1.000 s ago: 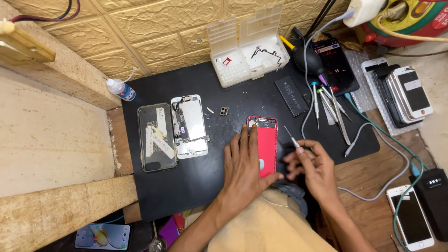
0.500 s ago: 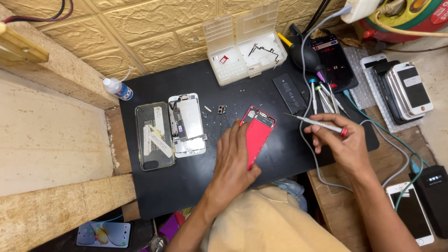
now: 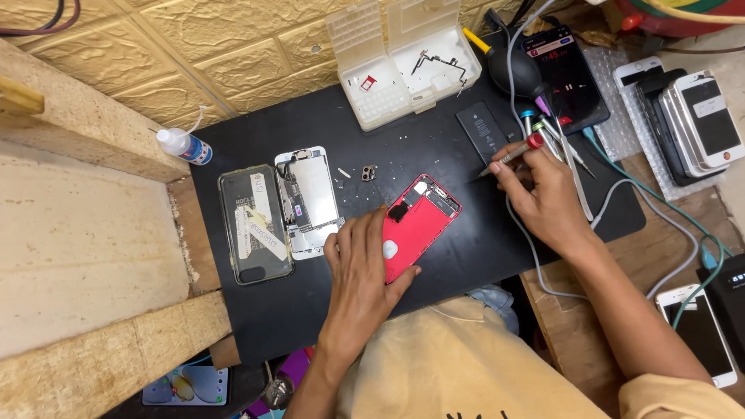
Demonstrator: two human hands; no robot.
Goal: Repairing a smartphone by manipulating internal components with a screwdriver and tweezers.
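Black mat (image 3: 434,264) covers most of the bench, wood (image 3: 590,341) showing on the right edge. Red phone shell (image 3: 423,225) lies tilted right under the left hand's (image 3: 361,271) fingertips. Just past that hand's outer fingers is an opened white phone (image 3: 310,198), then a clear case (image 3: 252,221), then a small bottle (image 3: 182,145) at the mat's corner. Tiny bracket (image 3: 368,172) and loose screws beyond the fingertips. Right hand (image 3: 543,194) pinches a screwdriver (image 3: 512,154), tip beside a black battery (image 3: 483,130). Parts box (image 3: 403,70) further out, more tools (image 3: 566,151) and cables by its knuckles, phone stack (image 3: 694,116) far right
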